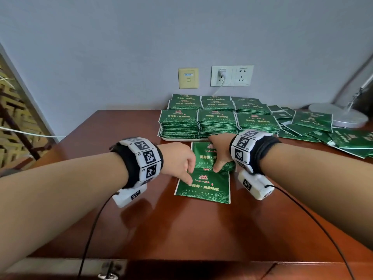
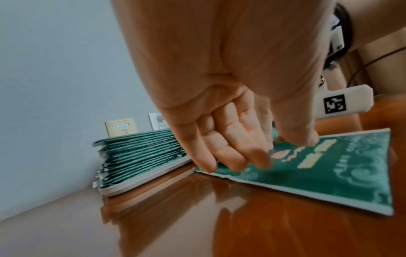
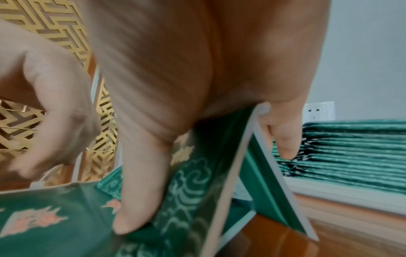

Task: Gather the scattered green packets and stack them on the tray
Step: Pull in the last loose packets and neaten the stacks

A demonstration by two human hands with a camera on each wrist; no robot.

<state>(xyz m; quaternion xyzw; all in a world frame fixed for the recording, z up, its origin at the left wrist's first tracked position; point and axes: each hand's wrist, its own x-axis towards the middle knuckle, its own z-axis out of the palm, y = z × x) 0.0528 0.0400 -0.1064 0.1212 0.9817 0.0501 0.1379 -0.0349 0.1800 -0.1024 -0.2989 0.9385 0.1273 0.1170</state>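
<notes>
Pinching a green packet (image 1: 203,156) by its right edge, the right hand (image 1: 220,150) has its thumb pressed on the printed face and its fingers curled behind; in the right wrist view that edge is lifted off the surface (image 1: 181,229) while the packet's far side slopes down. A second packet (image 1: 203,188) lies flat on the wood just nearer the person than that hand, its upper edge tucked at the thumb tip. The left hand (image 1: 179,160) reaches over this second packet from the left, fingers bent downward with their tips touching its upper left part and the thumb set on its printed face; whether it has truly pinched the packet or only presses on it I cannot tell. Directly beyond both hands stands the tray (image 2: 140,182), pale-rimmed and loaded with tall stacks of packets (image 1: 217,120) in rows, its near rim just past the lifted packet. Farther to the right of the right hand a loose spread of scattered packets (image 1: 323,130) covers the surface, reaching toward a grey lamp base (image 1: 341,116).
</notes>
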